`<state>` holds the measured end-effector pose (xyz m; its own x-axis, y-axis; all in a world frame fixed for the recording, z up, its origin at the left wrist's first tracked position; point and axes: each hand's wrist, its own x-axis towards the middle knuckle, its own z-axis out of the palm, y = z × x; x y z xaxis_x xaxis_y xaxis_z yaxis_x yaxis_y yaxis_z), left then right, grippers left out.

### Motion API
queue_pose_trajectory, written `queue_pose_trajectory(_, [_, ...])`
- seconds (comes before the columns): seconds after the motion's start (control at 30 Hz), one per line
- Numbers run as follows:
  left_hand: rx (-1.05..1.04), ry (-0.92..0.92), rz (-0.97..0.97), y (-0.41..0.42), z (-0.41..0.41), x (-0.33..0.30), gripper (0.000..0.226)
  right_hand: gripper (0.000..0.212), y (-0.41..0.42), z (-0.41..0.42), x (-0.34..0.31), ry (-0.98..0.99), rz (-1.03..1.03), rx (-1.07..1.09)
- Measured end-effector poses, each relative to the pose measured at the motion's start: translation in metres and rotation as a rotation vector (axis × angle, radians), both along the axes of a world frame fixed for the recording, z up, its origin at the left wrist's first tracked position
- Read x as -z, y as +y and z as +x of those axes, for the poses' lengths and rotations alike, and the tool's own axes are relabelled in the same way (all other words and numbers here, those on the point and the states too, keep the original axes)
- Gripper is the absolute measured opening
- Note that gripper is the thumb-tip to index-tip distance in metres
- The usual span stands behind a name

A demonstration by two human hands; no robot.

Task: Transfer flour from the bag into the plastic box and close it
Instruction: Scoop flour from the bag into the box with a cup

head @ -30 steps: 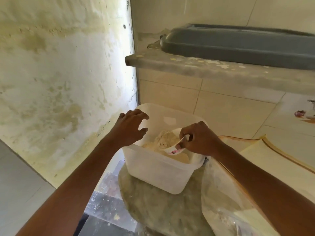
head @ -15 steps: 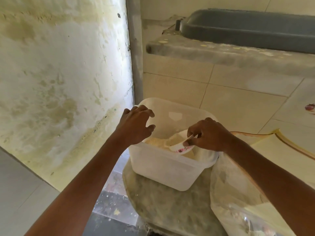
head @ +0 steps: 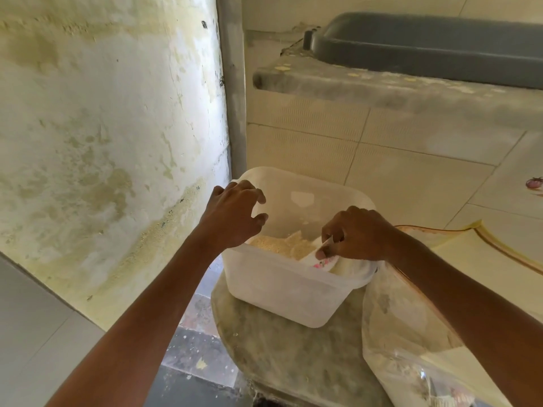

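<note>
Left hand (head: 233,214) clawed loosely over my plastic box (head: 279,286) — holding nothing, right hand (head: 357,235) pinching a small cup (head: 321,261) tipped over the flour (head: 279,245).

Left hand (head: 233,214): positioned at the near-left corner of the plastic box (head: 282,289), palm down, fingers curled and spread in a claw over the rim, nothing held. Left forearm runs bare from the lower left up to that corner. Right hand (head: 357,233): over the box's right side, fingers and thumb pinched on a small white cup (head: 321,259) tilted inside the box. Right forearm enters from the lower right, bare.
</note>
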<state>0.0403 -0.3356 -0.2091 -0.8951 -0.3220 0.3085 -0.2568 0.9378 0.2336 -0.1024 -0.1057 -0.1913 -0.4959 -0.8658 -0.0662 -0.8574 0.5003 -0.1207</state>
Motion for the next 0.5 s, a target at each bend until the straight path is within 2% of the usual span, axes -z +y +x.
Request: queue_pose_trajectory(0.5, [-0.007,0.022,0.004,-0.0008,0.0000,0.0019,0.034,0.043,-0.0010,0.0039,-0.0003,0.008,0.086,-0.034])
